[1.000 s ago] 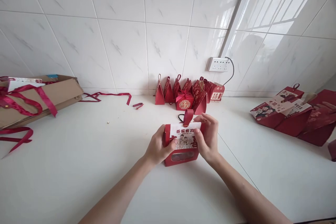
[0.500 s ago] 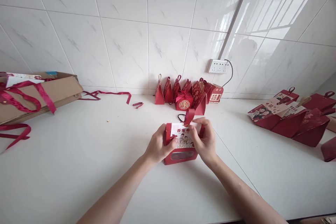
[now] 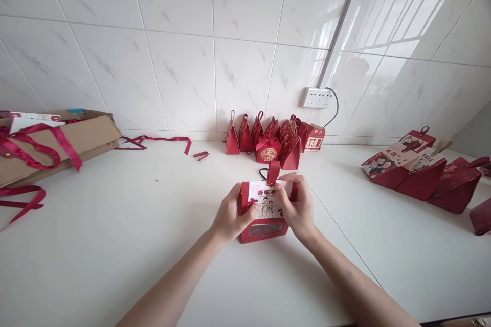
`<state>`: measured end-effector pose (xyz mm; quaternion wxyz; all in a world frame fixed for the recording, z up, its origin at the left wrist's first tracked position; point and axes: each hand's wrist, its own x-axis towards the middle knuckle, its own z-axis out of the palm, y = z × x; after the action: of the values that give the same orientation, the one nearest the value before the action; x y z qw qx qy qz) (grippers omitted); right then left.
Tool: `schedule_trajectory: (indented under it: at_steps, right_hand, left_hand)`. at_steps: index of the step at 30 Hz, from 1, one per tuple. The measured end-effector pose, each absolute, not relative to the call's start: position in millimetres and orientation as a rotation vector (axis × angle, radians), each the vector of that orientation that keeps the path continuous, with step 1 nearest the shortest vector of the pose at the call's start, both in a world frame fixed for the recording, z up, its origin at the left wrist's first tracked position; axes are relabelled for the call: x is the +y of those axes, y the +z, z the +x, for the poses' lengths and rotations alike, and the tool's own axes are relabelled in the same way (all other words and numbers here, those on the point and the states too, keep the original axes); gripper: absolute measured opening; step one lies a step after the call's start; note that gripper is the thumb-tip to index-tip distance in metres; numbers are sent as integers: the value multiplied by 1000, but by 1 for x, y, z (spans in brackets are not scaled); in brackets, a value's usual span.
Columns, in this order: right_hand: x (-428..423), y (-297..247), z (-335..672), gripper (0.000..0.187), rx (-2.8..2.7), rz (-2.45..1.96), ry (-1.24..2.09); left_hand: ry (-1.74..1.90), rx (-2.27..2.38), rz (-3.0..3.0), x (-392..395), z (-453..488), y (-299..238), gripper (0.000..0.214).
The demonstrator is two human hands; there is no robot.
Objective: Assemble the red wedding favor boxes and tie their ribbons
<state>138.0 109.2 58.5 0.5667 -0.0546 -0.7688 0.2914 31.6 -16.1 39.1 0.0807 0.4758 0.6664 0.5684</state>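
Upright on the white table, a red gift box faces me, with a printed white card front and an oval window low down. A red ribbon loop stands up from its top edge. My left hand is closed around the box's left side, thumb on the printed front. With my right hand I grip the upper right of the box, thumb pressed near the base of the loop and fingers behind. A dark cord loop shows behind the box. The fingers at the back are partly hidden.
Several red gift boxes stand by the tiled wall, near a power strip. More red boxes rest at the right. At left are a cardboard box and loose ribbon. A small ribbon loop lies mid-table.
Both hands keep nearly the same hold on the gift box. The view has shifted slightly. At the far right edge, what looks like another person's hand has moved out of sight.
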Motion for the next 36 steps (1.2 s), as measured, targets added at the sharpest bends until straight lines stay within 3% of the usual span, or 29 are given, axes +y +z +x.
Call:
schedule_trajectory:
  at_steps: [13, 21, 36]
  right_hand:
    - [112, 58, 143, 6, -1866, -118, 630]
    - [118, 52, 145, 20, -1853, -201, 696]
    - [108, 57, 136, 9, -1830, -133, 721]
  left_hand:
    - [1773, 1950, 1378, -16, 35, 34, 31]
    - [1770, 1957, 1342, -14, 38, 31, 31]
    - [1746, 1916, 1358, -16, 33, 31, 30]
